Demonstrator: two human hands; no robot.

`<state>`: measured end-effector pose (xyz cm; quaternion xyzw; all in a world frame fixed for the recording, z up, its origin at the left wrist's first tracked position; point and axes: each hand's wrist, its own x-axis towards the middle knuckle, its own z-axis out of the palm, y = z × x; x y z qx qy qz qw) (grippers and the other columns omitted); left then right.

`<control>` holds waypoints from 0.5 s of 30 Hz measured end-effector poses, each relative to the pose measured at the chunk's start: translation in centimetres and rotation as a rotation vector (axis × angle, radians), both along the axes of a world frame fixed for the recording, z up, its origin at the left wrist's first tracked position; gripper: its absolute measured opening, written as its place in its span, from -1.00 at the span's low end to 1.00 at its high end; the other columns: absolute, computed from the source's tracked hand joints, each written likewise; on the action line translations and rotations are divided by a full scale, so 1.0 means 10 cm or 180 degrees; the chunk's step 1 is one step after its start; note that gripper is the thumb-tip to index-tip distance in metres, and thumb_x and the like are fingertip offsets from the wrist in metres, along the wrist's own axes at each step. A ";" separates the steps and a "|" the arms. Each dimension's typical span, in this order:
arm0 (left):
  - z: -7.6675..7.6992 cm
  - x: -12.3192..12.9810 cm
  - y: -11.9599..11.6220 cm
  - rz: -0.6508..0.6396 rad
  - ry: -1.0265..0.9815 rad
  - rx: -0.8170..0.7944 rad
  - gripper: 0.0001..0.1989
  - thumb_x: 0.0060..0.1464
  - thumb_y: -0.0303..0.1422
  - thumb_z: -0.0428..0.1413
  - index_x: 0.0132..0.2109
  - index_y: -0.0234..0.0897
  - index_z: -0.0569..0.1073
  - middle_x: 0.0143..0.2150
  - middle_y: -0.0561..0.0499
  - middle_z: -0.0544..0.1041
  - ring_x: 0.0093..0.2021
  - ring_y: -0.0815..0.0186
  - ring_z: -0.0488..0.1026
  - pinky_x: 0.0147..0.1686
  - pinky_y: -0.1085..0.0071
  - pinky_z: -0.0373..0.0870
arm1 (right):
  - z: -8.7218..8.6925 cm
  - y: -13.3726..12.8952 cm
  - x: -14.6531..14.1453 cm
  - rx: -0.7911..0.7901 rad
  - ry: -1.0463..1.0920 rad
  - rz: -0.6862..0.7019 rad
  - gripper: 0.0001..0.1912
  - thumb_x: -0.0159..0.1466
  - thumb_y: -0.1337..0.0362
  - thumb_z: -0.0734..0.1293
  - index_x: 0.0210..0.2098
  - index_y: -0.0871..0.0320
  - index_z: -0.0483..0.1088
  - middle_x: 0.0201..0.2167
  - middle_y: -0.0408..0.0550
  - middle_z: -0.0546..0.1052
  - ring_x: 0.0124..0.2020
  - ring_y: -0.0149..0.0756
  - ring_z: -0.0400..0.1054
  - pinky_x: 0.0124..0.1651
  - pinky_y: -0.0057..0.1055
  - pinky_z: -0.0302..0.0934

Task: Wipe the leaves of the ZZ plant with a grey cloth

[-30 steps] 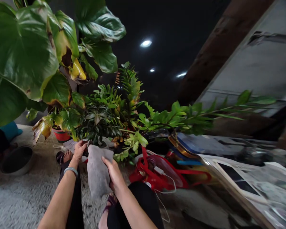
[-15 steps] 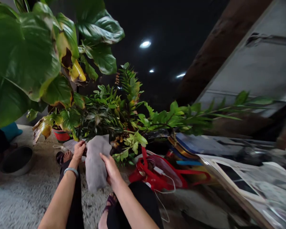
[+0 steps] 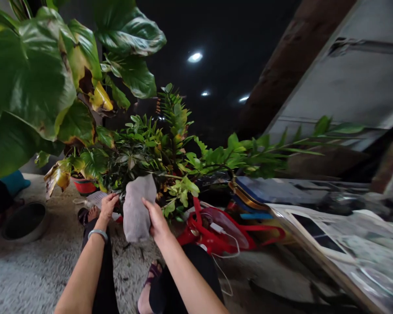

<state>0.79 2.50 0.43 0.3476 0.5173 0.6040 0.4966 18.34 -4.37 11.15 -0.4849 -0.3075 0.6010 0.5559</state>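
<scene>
A grey cloth (image 3: 138,213), folded into a pad, hangs upright above the concrete floor. My right hand (image 3: 157,221) grips its right edge, with the thumb over the front and the other fingers hidden behind. Just left of the cloth, my left hand (image 3: 108,206) is closed in a pinch near some dark green leaves; what lies between its fingertips is too small to tell. A bangle circles my left wrist. Leafy plants (image 3: 134,155) stand right behind both hands.
Large broad leaves (image 3: 46,83) overhang the upper left. A red pot (image 3: 84,185) and a round basin (image 3: 25,221) stand on the floor at left, near another person's foot. At right are a red bag (image 3: 199,231) with a white cable and a cluttered table (image 3: 314,257).
The grey cloth and my right hand have moved slightly up and to the right, away from my left hand. The view has shifted a little.
</scene>
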 end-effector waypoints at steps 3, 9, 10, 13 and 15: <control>-0.03 -0.03 0.02 -0.0025 -0.0002 -0.0050 -0.63 -0.34 -0.10 0.35 -0.44 -0.31 0.57 -0.61 0.11 0.43 -0.57 0.38 0.34 -0.51 0.44 0.27 | -0.19 -0.29 0.02 -0.0209 -0.0040 0.0076 -0.52 -0.10 -0.01 0.55 -0.27 0.15 0.58 -0.36 0.06 0.70 -0.18 0.12 0.61 -0.10 -0.09 0.46; 0.11 -0.02 -0.10 -0.0182 0.0047 0.0008 -0.68 -0.28 -0.13 0.37 -0.47 -0.31 0.56 -0.61 0.09 0.44 -0.55 0.37 0.33 -0.49 0.43 0.29 | 0.42 -0.24 0.06 0.0782 -0.0677 -0.0153 -0.54 0.03 -0.01 0.53 -0.17 0.14 0.59 -0.20 0.06 0.72 -0.10 0.03 0.59 0.04 -0.15 0.41; 0.14 -0.01 -0.12 -0.0195 0.0062 0.0031 -0.68 -0.28 -0.14 0.36 -0.45 -0.32 0.57 -0.59 0.08 0.46 -0.54 0.36 0.34 -0.47 0.42 0.31 | 0.51 -0.13 0.06 0.0967 -0.0801 -0.0252 -0.55 0.04 0.00 0.53 -0.16 0.13 0.58 -0.17 0.05 0.72 -0.07 0.02 0.58 0.07 -0.15 0.40; 0.19 0.01 -0.16 -0.0272 0.0134 0.0094 -0.66 -0.30 -0.14 0.36 -0.43 -0.34 0.60 -0.53 0.05 0.51 -0.50 0.33 0.37 -0.43 0.40 0.34 | 0.51 0.13 0.02 0.0836 -0.0650 -0.0413 -0.55 0.01 0.00 0.51 -0.18 0.12 0.57 -0.19 0.05 0.72 -0.06 0.02 0.57 0.08 -0.14 0.39; 0.20 0.01 -0.17 -0.0296 0.0213 0.0101 -0.64 -0.31 -0.12 0.35 -0.42 -0.34 0.61 -0.53 0.05 0.50 -0.48 0.32 0.37 -0.42 0.40 0.32 | 0.29 0.15 -0.03 0.0411 -0.0267 -0.0353 -0.54 -0.04 -0.02 0.50 -0.24 0.15 0.57 -0.26 0.06 0.72 -0.11 0.05 0.59 0.02 -0.12 0.42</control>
